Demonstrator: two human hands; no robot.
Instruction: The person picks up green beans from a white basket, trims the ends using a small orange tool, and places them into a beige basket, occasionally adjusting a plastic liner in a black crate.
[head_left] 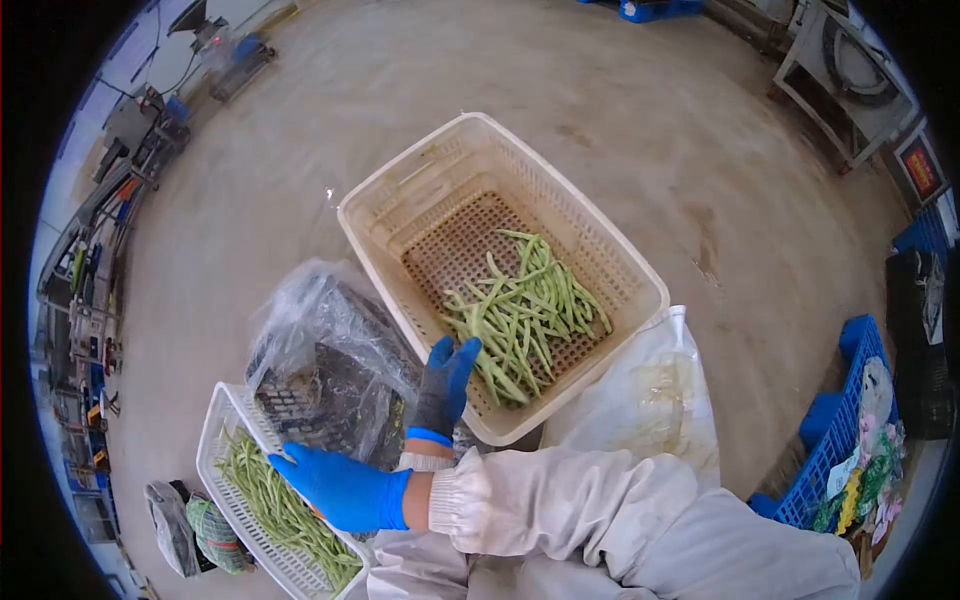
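My left hand [447,388], in a grey-and-blue glove, is at the near left rim of a beige plastic crate [606,247]. Its fingers and thumb are apart. Just beyond its fingertips are green beans [530,310], heaped in the near half of the crate; one bean there looks blurred. My right hand [340,487], in a blue glove, crosses over the left arm to a white basket [222,412]. Its visible fingers stretch out over the green beans [262,500] there; their undersides are hidden. A small orange bit shows beneath that hand, too small to identify.
Clear plastic sheeting [330,340] covers a dark crate between the two containers. A white sack [655,395] stands right of the beige crate. At far right is a blue pallet [835,440] with colourful scraps. Bags [215,535] lie at lower left, equipment [95,270] along the left.
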